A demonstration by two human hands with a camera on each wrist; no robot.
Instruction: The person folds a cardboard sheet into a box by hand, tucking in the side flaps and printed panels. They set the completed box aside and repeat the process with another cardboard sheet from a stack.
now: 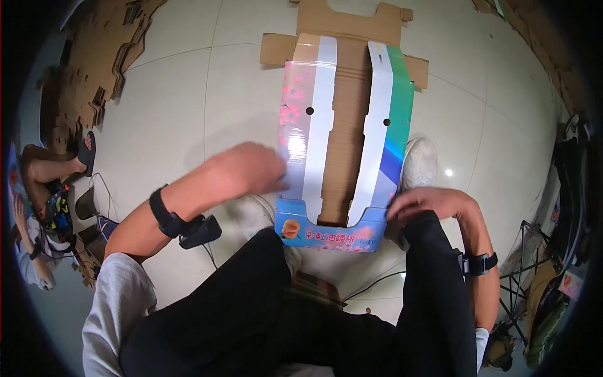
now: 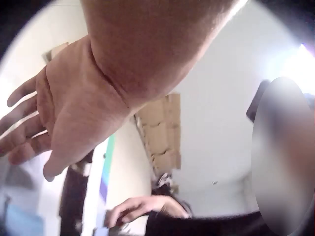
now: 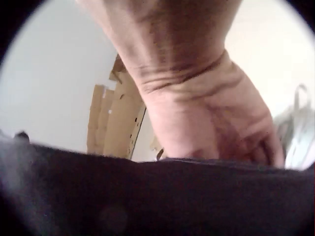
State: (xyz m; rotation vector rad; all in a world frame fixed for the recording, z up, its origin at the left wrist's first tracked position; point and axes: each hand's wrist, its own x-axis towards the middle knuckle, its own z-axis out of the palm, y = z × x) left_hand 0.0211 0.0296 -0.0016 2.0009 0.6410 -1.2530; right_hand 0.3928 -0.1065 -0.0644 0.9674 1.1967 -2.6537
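Note:
A printed cardboard fruit box (image 1: 295, 135) lies on the floor between the person's feet, partly folded. Its long sides stand up with white strips folded inward, each with a round hole. The near blue end panel (image 1: 331, 236) is raised and shows a peach and lettering; the far brown flap (image 1: 345, 22) is spread out. Beside the box's left wall is my left hand (image 1: 251, 166), slightly blurred. In the left wrist view, that left hand (image 2: 74, 103) has extended fingers and holds nothing. My right hand (image 1: 433, 202) hangs over the right knee, loosely bent fingertips by the box's near right corner.
Stacked flat cardboard (image 1: 107, 50) lies at the far left, with more cardboard (image 1: 534, 44) at the far right. White shoes (image 1: 419, 164) flank the box. Another person's leg (image 1: 59, 166) is at left. A black cable (image 1: 374, 286) runs across the tiled floor.

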